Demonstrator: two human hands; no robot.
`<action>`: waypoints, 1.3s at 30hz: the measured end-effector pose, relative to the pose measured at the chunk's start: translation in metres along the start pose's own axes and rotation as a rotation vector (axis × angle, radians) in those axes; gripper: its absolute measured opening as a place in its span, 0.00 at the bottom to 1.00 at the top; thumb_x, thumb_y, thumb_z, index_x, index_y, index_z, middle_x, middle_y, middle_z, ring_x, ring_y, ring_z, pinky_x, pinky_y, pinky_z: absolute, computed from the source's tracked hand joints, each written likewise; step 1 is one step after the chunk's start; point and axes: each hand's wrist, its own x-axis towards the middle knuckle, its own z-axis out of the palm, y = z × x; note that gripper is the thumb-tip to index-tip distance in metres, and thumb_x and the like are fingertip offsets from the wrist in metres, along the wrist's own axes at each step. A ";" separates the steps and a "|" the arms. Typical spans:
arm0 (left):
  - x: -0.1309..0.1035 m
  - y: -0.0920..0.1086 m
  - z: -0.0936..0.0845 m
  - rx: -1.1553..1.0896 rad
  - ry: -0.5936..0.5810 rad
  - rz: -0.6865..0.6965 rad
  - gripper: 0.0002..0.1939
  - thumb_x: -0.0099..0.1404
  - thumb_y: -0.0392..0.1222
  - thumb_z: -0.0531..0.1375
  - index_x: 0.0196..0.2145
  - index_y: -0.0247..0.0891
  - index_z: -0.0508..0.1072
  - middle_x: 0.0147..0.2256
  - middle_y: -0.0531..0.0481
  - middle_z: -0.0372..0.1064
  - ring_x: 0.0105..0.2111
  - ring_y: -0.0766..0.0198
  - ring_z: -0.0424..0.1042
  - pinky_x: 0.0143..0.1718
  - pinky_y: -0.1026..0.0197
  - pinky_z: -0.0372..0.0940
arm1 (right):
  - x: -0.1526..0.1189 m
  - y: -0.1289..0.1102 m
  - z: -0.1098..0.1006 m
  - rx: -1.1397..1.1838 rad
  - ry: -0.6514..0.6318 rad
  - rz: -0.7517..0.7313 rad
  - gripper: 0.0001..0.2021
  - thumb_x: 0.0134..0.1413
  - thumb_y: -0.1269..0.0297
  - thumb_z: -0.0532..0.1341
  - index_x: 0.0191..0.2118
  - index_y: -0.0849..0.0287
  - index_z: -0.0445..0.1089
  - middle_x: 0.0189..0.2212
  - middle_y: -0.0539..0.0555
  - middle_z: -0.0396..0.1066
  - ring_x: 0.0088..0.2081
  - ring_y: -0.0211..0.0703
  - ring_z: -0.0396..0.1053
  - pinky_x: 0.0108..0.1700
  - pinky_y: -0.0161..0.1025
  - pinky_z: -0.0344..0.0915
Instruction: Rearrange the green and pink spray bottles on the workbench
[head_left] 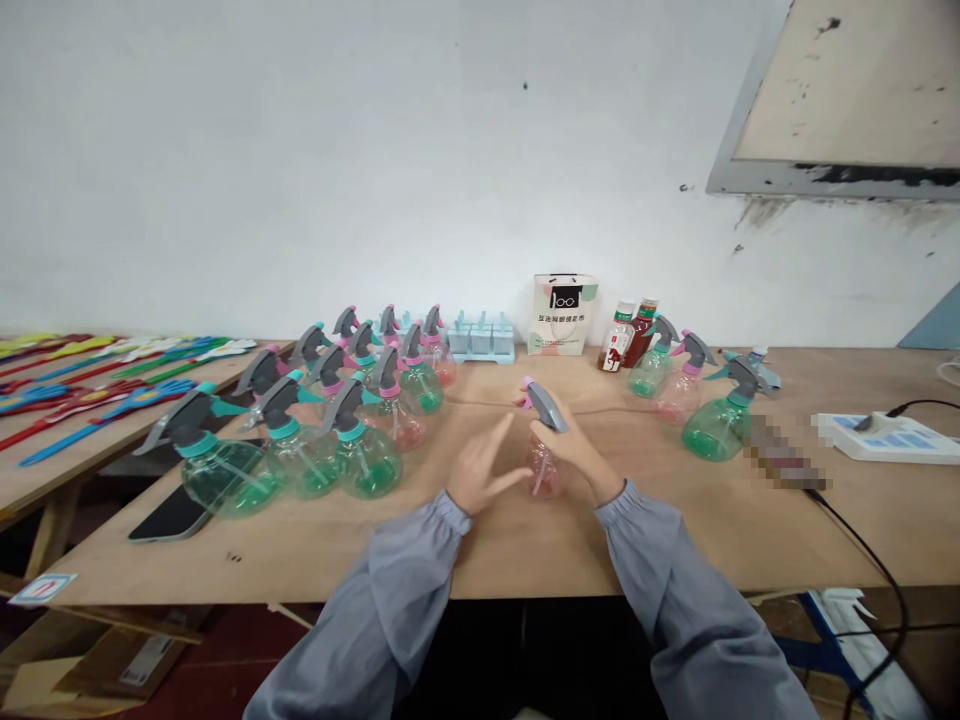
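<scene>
A clear pink spray bottle (543, 470) with a grey and pink trigger head stands upright on the wooden table (517, 560), in front of me. My right hand (576, 440) is wrapped round its neck and head from the right. Just left of the bottle, my left hand (484, 468) is open, fingers spread, holding nothing. Several green and pink spray bottles (373, 465) stand in rows to the left. Three more, including a green one (712, 430), stand on the right.
Behind are a paper bag (559, 330), two drink bottles (618, 340) and a light blue mould rack (482, 340). A phone (171, 515) lies at the left, a power strip (889, 440) at the right. Colourful hand-shaped items (105, 400) cover the left table.
</scene>
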 end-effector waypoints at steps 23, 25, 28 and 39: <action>0.013 -0.012 -0.017 0.317 -0.023 -0.515 0.31 0.56 0.55 0.69 0.52 0.37 0.68 0.49 0.38 0.69 0.54 0.41 0.70 0.53 0.42 0.66 | 0.005 -0.006 -0.037 0.469 0.234 0.502 0.19 0.34 0.60 0.68 0.40 0.51 0.77 0.38 0.52 0.81 0.49 0.51 0.74 0.38 0.37 0.66; 0.028 -0.016 0.001 0.155 -0.042 -0.497 0.33 0.56 0.54 0.69 0.54 0.37 0.66 0.49 0.38 0.71 0.55 0.43 0.71 0.53 0.45 0.67 | 0.005 -0.006 -0.035 0.471 0.247 0.467 0.15 0.35 0.62 0.68 0.36 0.52 0.76 0.35 0.51 0.80 0.44 0.48 0.75 0.35 0.35 0.65; 0.036 -0.024 0.020 -0.014 0.010 -0.516 0.38 0.57 0.55 0.69 0.59 0.40 0.61 0.51 0.39 0.72 0.54 0.45 0.73 0.51 0.47 0.68 | 0.006 -0.003 -0.035 0.514 0.281 0.453 0.08 0.31 0.65 0.65 0.26 0.55 0.73 0.26 0.49 0.75 0.31 0.40 0.71 0.29 0.34 0.63; 0.026 -0.029 0.028 -0.009 0.065 -0.525 0.41 0.54 0.58 0.71 0.58 0.38 0.61 0.54 0.34 0.71 0.56 0.41 0.72 0.54 0.45 0.67 | 0.007 -0.004 -0.031 0.532 0.246 0.424 0.08 0.28 0.65 0.60 0.23 0.54 0.68 0.22 0.50 0.72 0.24 0.39 0.66 0.22 0.33 0.58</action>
